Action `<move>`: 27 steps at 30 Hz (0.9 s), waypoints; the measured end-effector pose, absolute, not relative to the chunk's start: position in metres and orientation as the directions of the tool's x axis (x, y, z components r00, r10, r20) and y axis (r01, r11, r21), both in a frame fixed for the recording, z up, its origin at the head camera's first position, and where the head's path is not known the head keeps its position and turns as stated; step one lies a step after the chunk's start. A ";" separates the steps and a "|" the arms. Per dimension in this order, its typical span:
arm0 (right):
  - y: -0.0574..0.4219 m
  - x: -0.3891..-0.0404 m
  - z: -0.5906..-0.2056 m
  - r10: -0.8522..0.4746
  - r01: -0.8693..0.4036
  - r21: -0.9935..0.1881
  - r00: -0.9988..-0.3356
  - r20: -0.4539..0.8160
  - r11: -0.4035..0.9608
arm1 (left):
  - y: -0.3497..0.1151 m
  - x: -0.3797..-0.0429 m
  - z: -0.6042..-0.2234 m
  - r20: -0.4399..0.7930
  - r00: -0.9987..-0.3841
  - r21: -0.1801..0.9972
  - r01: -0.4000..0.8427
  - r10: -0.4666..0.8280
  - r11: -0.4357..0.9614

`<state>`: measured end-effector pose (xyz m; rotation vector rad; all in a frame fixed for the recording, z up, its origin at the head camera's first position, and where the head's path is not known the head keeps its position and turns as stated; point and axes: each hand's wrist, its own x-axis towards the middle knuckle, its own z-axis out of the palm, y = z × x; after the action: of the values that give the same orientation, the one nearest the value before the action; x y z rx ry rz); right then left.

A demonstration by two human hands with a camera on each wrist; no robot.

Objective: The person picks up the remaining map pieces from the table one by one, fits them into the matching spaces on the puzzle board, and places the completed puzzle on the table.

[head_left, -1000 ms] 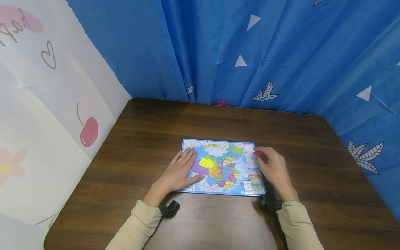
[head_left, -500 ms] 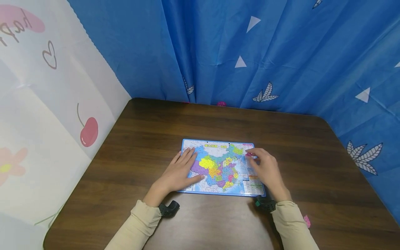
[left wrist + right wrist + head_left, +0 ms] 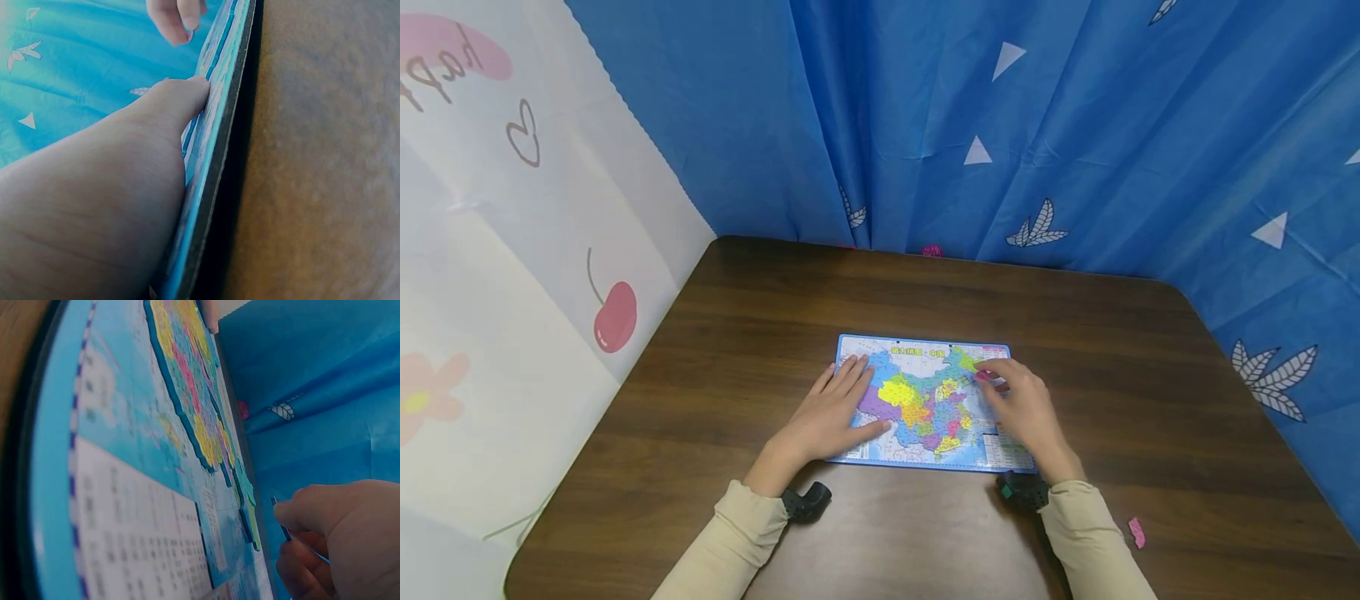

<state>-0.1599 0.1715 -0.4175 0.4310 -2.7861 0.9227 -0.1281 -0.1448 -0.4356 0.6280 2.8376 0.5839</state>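
A map puzzle board (image 3: 880,448) with a blue border lies flat on the table, its coloured map pieces raised in the right wrist view. My left hand (image 3: 827,412) rests spread on the board's left side, thumb pointing inward over the map. Above the upper right of the map, my right hand (image 3: 1028,408) pinches a small pink puzzle piece (image 3: 981,376) between thumb and fingers. In the right wrist view the puzzle piece (image 3: 281,519) appears edge-on as a thin dark strip, held off the board. The fingers cover most of its face.
A second pink piece (image 3: 1137,532) lies on the wooden table (image 3: 790,292), right of the right sleeve. Blue curtain (image 3: 910,125) hangs behind the table, and a white printed cloth (image 3: 550,250) borders its left side. Black cameras are strapped to both wrists.
My right hand has moved left with the pink puzzle piece, from the board's right edge to over the map's upper right. The pink piece on the table has come into view. My left hand stays still.
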 end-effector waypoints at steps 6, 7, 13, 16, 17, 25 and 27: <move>0.165 -0.161 -0.420 -0.233 -0.347 -0.548 -0.935 0.268 0.761 | -0.145 -0.128 -0.437 -0.083 -0.894 0.399 0.375 0.440 0.837; 0.165 -0.161 -0.421 -0.236 -0.349 -0.546 -0.934 0.269 0.762 | -0.145 -0.128 -0.437 -0.082 -0.894 0.397 0.376 0.440 0.837; 0.160 -0.161 -0.422 -0.252 -0.367 -0.541 -0.927 0.277 0.757 | -0.145 -0.129 -0.437 -0.082 -0.896 0.406 0.371 0.437 0.835; 0.159 -0.161 -0.423 -0.259 -0.379 -0.539 -0.922 0.288 0.752 | -0.144 -0.129 -0.437 -0.088 -0.896 0.401 0.368 0.435 0.839; 0.158 -0.161 -0.423 -0.261 -0.383 -0.540 -0.921 0.290 0.750 | -0.144 -0.129 -0.437 -0.089 -0.896 0.401 0.367 0.435 0.839; 0.155 -0.161 -0.428 -0.260 -0.375 -0.537 -0.925 0.278 0.756 | -0.145 -0.128 -0.437 -0.087 -0.897 0.405 0.367 0.434 0.837; 0.155 -0.161 -0.429 -0.260 -0.372 -0.537 -0.926 0.274 0.757 | -0.145 -0.128 -0.437 -0.085 -0.897 0.403 0.368 0.434 0.838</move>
<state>-0.1608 0.1547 -0.4286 0.5028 -2.7707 0.9051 -0.1284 -0.1449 -0.4372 0.6254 2.8439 0.5721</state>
